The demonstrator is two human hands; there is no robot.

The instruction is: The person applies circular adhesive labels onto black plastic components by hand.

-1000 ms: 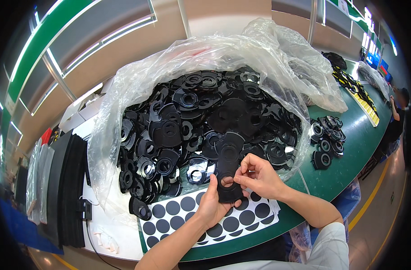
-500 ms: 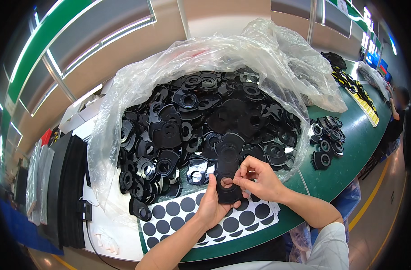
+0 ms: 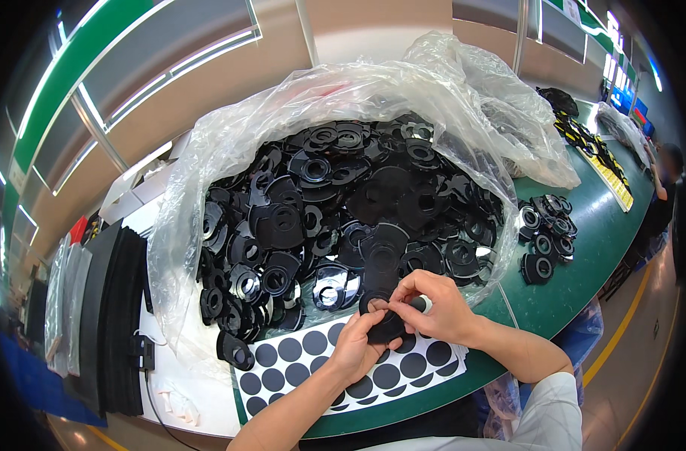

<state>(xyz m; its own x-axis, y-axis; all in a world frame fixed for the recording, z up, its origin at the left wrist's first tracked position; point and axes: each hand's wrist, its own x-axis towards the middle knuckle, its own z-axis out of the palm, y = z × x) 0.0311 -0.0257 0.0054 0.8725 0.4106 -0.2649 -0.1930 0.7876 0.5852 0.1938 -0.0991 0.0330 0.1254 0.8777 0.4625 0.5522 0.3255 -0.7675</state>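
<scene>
A flat black plastic part with a round ring opening is held in my left hand, thumb across the front and fingers behind. My right hand is closed in a pinch, its thumb and fingertips meeting at the ring's right edge. A small dark disc with a pale edge shows among the right fingers; it looks like a round sticker. Under both hands lie white sheets bearing rows of black round stickers.
A large clear plastic bag lies open, full of similar black parts. More ringed parts are piled on the green tabletop at right. Dark sheets stand upright at left. Another person is at the far right.
My right fingertips have shifted slightly and stay at the ring, and the small dark disc has come into sight among them. My left thumb has lowered onto the part.
</scene>
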